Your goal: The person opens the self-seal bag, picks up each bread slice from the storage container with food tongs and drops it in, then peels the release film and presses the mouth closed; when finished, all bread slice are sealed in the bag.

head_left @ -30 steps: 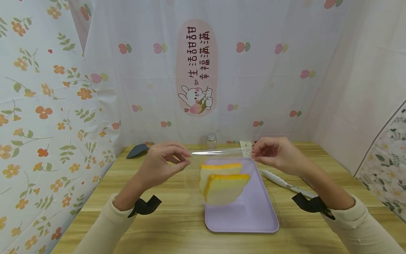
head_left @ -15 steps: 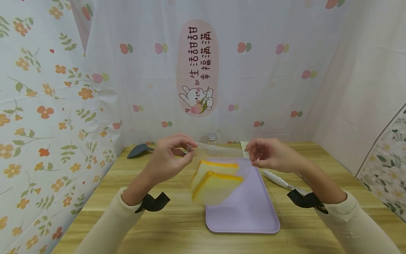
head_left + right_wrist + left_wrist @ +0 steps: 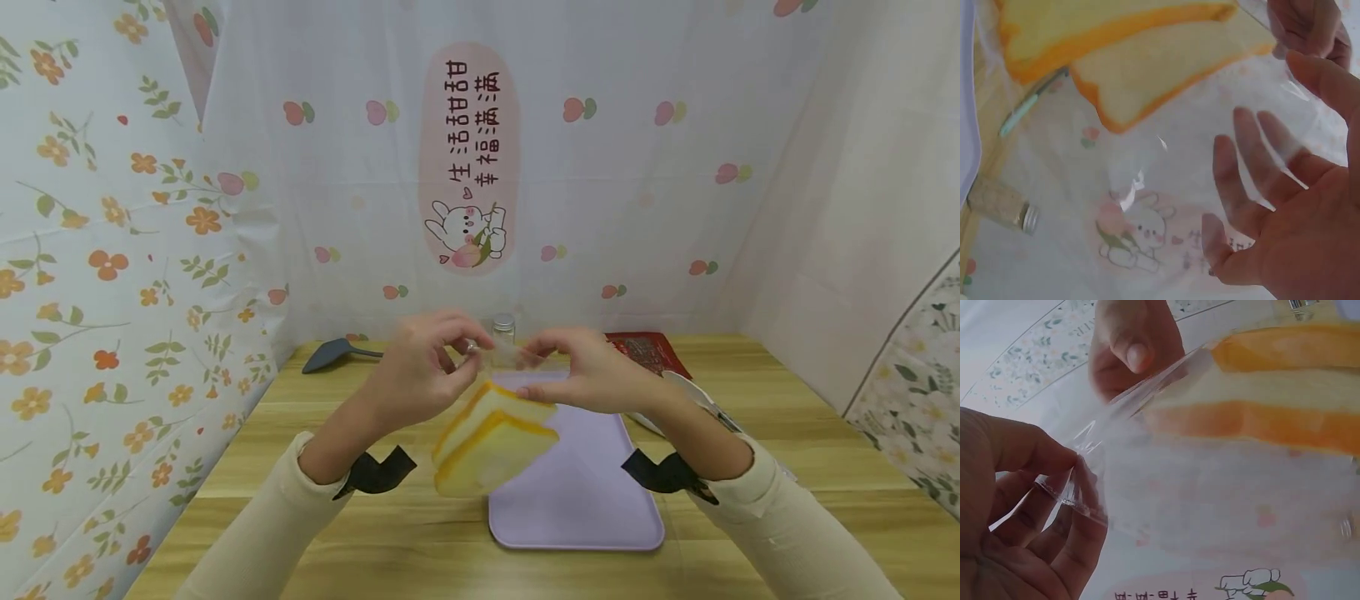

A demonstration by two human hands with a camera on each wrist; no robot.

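Note:
A clear plastic bag (image 3: 1091, 481) with two yellow-crusted bread slices (image 3: 495, 454) in it hangs in the air over the left part of a lilac tray (image 3: 577, 508). My left hand (image 3: 427, 362) pinches the bag's top corner between thumb and fingers. On the bag's other side is my right hand (image 3: 596, 371), its fingers spread and loosely bent, with the thumb apart from them. In the right wrist view the fingertips (image 3: 1244, 119) show through the clear plastic. The bag's top edge is blurred in the head view.
At the back left lies a dark spatula (image 3: 326, 356). A small lidded jar (image 3: 504, 327) stands behind the hands. To the right are a red packet (image 3: 651, 352) and a white-handled utensil (image 3: 686, 387), partly hidden by the right arm. A patterned cloth hangs behind the table.
The hands have come closer together; the right moved left and its fingers spread from the bag's corner. The bag with the bread slices swung left and tilted. The red packet came into view.

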